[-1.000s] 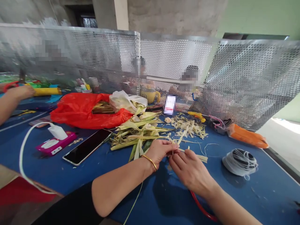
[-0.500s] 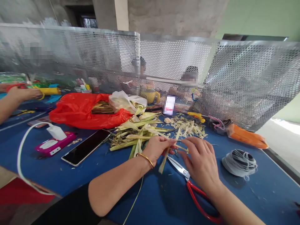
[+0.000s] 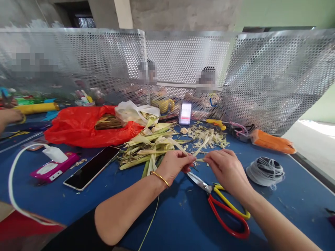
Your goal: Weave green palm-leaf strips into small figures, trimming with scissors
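My left hand (image 3: 175, 165), with a gold bangle on the wrist, pinches one end of a thin pale leaf strip (image 3: 200, 160). My right hand (image 3: 227, 168) pinches the other end, so the strip spans the small gap between the fingers. Both hands hover just above the blue table (image 3: 125, 195). Red and yellow handled scissors (image 3: 221, 206) lie on the table beneath my right wrist, blades pointing toward my left hand. A pile of green and pale palm leaves (image 3: 150, 146) lies just beyond my left hand.
A red plastic bag (image 3: 86, 127) with leaves sits at the back left. A black phone (image 3: 91, 168) and a pink phone (image 3: 52, 168) with a white cable lie left. A coil of white string (image 3: 265, 170) lies right. Leaf scraps (image 3: 208, 137), a perforated metal screen (image 3: 183, 69), other people behind it.
My right hand has drawn back from the scissors and now pinches the strip opposite my left hand. The scissors lie fully uncovered. The view has shifted slightly to the right.
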Available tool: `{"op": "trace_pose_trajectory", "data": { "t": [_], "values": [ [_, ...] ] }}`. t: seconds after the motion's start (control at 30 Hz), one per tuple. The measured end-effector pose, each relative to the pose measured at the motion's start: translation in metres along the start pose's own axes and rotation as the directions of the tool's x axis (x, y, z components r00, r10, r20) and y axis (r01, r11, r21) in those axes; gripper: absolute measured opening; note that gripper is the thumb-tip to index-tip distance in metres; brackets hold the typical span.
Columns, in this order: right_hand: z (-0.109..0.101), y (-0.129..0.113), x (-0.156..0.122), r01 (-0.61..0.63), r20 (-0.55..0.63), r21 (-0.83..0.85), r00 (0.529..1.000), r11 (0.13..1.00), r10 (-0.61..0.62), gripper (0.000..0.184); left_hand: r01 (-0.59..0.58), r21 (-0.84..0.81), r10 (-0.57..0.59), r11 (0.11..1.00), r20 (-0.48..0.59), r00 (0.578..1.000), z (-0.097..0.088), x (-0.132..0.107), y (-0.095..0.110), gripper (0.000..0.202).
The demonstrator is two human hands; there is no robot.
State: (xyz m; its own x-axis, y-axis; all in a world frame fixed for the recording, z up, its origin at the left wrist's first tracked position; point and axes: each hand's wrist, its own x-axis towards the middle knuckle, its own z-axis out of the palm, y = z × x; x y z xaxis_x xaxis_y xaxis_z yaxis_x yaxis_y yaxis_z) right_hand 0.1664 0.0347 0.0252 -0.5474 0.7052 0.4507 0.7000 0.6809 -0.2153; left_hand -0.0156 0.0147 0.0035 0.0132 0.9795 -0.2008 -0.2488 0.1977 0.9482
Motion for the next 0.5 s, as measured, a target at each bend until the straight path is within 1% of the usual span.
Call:
{"op": "trace_pose_trajectory", "data": {
  "t": [0.07, 0.13, 0.17, 0.2, 0.27, 0.3, 0.33, 0.37, 0.4, 0.43, 0.5],
  "values": [
    [-0.001, 0.006, 0.002, -0.057, 0.118, 0.139, 0.992, 0.989, 0.041, 0.025, 0.009, 0.003, -0.01, 1.0, 0.028, 1.0, 0.0, -0.001, 0.001, 0.026],
    [0.001, 0.008, 0.003, -0.164, 0.21, 0.322, 0.973, 0.933, 0.099, 0.025, 0.032, 0.015, -0.033, 0.999, 0.061, 0.998, 0.0, -0.004, 0.002, 0.028],
    [0.003, 0.008, 0.003, -0.236, 0.233, 0.417, 0.961, 0.878, 0.147, 0.027, 0.044, 0.023, -0.045, 0.999, 0.08, 0.996, 0.001, -0.005, 0.003, 0.03],
    [0.005, 0.006, 0.003, -0.31, 0.25, 0.51, 0.946, 0.802, 0.207, 0.029, 0.052, 0.03, -0.055, 0.998, 0.102, 0.993, 0.001, -0.006, 0.003, 0.033],
    [0.01, -0.001, 0.003, -0.43, 0.295, 0.663, 0.902, 0.613, 0.314, 0.032, 0.064, 0.048, -0.07, 0.997, 0.154, 0.986, 0.002, -0.008, 0.003, 0.04],
    [0.012, -0.004, 0.003, -0.461, 0.315, 0.72, 0.883, 0.518, 0.348, 0.032, 0.069, 0.059, -0.078, 0.996, 0.174, 0.982, 0.002, -0.009, 0.003, 0.042],
    [0.014, -0.008, 0.003, -0.475, 0.327, 0.764, 0.869, 0.438, 0.372, 0.031, 0.073, 0.076, -0.086, 0.994, 0.188, 0.978, 0.003, -0.009, 0.002, 0.043],
    [0.016, -0.011, 0.002, -0.477, 0.332, 0.794, 0.86, 0.377, 0.388, 0.03, 0.073, 0.102, -0.092, 0.992, 0.195, 0.976, 0.003, -0.01, 0.001, 0.041],
    [0.018, -0.013, 0.001, -0.473, 0.33, 0.815, 0.855, 0.336, 0.401, 0.03, 0.072, 0.134, -0.098, 0.988, 0.196, 0.976, 0.004, -0.01, 0.0, 0.039],
    [0.019, -0.014, 0.001, -0.466, 0.322, 0.827, 0.851, 0.315, 0.415, 0.03, 0.067, 0.165, -0.099, 0.984, 0.194, 0.976, 0.004, -0.011, -0.001, 0.036],
    [0.022, -0.015, 0.0, -0.451, 0.294, 0.839, 0.847, 0.305, 0.443, 0.03, 0.063, 0.21, -0.104, 0.976, 0.194, 0.975, 0.005, -0.012, -0.001, 0.032]
  ]
}}
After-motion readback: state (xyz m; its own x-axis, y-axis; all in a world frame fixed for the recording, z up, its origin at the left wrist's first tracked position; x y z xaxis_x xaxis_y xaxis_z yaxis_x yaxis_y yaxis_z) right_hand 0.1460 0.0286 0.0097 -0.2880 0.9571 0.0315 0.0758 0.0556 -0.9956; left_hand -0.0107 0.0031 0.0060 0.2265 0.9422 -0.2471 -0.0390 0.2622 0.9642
